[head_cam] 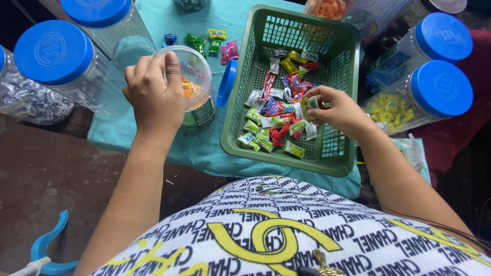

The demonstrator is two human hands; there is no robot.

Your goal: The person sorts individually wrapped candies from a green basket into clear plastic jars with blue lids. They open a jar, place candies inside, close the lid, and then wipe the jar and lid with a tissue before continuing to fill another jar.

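My left hand (153, 94) grips the open jar's (197, 89) rim; my right hand (340, 110) pinches a yellow candy (309, 104) over the green basket (245, 76).

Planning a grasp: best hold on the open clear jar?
Take the clear jar around its upper wall just under the open rim, from its left, as the left hand does. It stands upright; the green basket and blue lid crowd its right.

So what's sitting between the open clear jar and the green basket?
In the head view, a blue lid stands on edge between the open clear jar and the green basket, on the teal cloth.
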